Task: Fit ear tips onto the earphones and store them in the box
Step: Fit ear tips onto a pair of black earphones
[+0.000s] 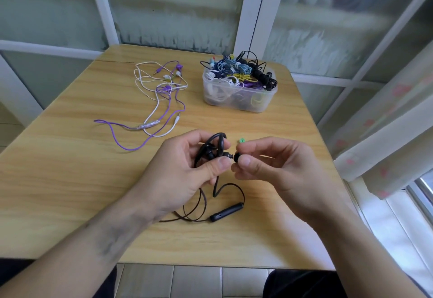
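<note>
Hands meet just above the near middle of the tabletop (70, 180). The left hand (185, 169) pinches a black earphone (226, 156) near its nozzle, thumb on top and fingers curled under, with the ear hook looping up behind. The right hand (276, 171) pinches a black ear tip (237, 157) between thumb and forefinger, held right at the nozzle's end; I cannot tell whether the two touch yet.

To seat the tip well, I judge the bore should be lined up square with the nozzle, then pushed on with a slight twist until its rim snaps past the lip. A firm left-hand grip close to the nozzle would keep the earphone from pivoting on its hook.

The cable runs down from the left hand to the tabletop, where the black inline remote (226, 212) lies. A green ear tip (241, 141) sits on the tabletop just beyond the fingers. The clear plastic box (239, 96), piled with wound earphones, stands at the far right; loose purple and white earphones (159, 101) sprawl at the far left.

The second black earpiece is mostly buried in the left hand's grip, the nozzle's lip is too small to make out, and the box's contents blur into a tangle.
</note>
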Motion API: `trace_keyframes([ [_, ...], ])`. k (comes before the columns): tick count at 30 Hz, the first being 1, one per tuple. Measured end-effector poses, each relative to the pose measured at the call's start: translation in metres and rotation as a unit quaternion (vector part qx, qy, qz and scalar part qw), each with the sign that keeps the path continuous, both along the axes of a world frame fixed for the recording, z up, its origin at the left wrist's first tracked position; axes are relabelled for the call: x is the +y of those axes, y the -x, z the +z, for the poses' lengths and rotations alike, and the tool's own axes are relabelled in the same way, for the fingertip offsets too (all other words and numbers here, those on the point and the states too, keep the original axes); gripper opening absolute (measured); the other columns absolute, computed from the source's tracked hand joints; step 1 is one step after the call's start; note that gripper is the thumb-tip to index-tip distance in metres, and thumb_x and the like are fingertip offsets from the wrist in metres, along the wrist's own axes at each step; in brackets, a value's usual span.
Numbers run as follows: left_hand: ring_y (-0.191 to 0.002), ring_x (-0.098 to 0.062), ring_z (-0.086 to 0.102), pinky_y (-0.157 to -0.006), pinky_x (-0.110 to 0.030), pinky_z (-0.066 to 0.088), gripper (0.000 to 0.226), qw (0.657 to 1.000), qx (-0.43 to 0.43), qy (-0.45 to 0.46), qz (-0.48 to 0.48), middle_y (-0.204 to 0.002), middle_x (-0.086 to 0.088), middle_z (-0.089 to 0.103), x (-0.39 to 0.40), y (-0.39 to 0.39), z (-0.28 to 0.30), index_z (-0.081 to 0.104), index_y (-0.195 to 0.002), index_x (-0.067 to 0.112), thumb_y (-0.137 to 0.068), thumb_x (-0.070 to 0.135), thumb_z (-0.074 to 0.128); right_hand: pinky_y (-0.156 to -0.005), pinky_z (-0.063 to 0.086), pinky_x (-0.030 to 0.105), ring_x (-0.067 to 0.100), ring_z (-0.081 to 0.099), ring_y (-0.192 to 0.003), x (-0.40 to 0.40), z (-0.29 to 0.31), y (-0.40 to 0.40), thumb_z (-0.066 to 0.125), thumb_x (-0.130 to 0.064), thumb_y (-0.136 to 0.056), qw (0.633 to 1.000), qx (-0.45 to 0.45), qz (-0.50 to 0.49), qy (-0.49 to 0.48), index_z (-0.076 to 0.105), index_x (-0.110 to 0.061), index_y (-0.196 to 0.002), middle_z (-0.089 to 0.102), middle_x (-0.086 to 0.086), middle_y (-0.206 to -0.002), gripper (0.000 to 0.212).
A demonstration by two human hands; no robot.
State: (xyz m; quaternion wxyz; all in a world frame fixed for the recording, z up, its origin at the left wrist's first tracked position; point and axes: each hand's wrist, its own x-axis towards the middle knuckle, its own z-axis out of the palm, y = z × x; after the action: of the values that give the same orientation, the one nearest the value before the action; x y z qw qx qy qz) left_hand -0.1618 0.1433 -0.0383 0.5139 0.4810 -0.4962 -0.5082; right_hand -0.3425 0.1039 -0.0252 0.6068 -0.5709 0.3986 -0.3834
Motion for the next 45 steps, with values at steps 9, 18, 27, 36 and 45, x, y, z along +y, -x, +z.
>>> trace_keyframes([
  [9, -0.054, -0.013, 0.052, -0.051, -0.015, 0.043, 0.023, 1.000, 0.004, -0.002, -0.015, -0.072, -0.005, 0.061, 0.0019, -0.0017, 0.0047, 0.066, -0.102, 0.010, -0.080, 0.004, 0.069, -0.068, 0.057, 0.030, 0.023, 0.068, -0.064, -0.0016, -0.0020, 0.0007, 0.080, -0.014, -0.064, 1.000, -0.002, 0.012, 0.029, 0.076, -0.009, -0.081, 0.073, 0.011, -0.071, 0.018],
  [18, -0.053, -0.013, 0.051, -0.049, -0.015, 0.041, 0.023, 1.000, 0.008, -0.001, -0.024, -0.068, 0.000, 0.060, 0.0030, -0.0024, 0.0058, 0.065, -0.102, 0.008, -0.080, 0.003, 0.068, -0.069, 0.059, 0.034, 0.025, 0.070, -0.069, -0.0011, -0.0043, 0.0007, 0.078, -0.012, -0.068, 0.998, 0.002, 0.037, 0.049, 0.076, -0.008, -0.090, 0.075, 0.010, -0.080, 0.023],
  [27, -0.053, -0.012, 0.052, -0.053, -0.016, 0.045, 0.021, 0.999, -0.024, 0.000, -0.032, -0.071, 0.005, 0.064, 0.0035, -0.0028, 0.0055, 0.066, -0.098, 0.011, -0.081, 0.000, 0.070, -0.067, 0.059, 0.029, 0.024, 0.071, -0.064, -0.0018, -0.0028, 0.0019, 0.079, -0.008, -0.062, 0.997, -0.002, 0.045, 0.059, 0.079, -0.011, -0.081, 0.076, 0.013, -0.077, 0.018],
  [36, -0.054, -0.011, 0.052, -0.054, -0.018, 0.046, 0.022, 0.998, -0.026, -0.004, -0.059, -0.070, 0.007, 0.065, 0.0031, -0.0033, 0.0017, 0.065, -0.093, 0.014, -0.074, 0.015, 0.078, -0.067, 0.058, 0.028, 0.023, 0.072, -0.067, -0.0044, -0.0036, 0.0074, 0.071, -0.007, -0.076, 0.993, 0.024, 0.092, 0.066, 0.074, 0.000, -0.092, 0.074, 0.016, -0.077, 0.019],
  [45, -0.047, -0.014, 0.051, -0.039, -0.017, 0.036, 0.015, 0.997, -0.014, -0.043, -0.060, -0.066, -0.007, 0.065, 0.0065, -0.0009, 0.0019, 0.065, -0.093, 0.008, -0.082, -0.003, 0.066, -0.066, 0.058, 0.028, 0.021, 0.072, -0.067, -0.0053, -0.0068, 0.0073, 0.071, -0.005, -0.075, 0.991, 0.015, 0.116, 0.067, 0.076, -0.007, -0.086, 0.076, 0.011, -0.078, 0.012],
])
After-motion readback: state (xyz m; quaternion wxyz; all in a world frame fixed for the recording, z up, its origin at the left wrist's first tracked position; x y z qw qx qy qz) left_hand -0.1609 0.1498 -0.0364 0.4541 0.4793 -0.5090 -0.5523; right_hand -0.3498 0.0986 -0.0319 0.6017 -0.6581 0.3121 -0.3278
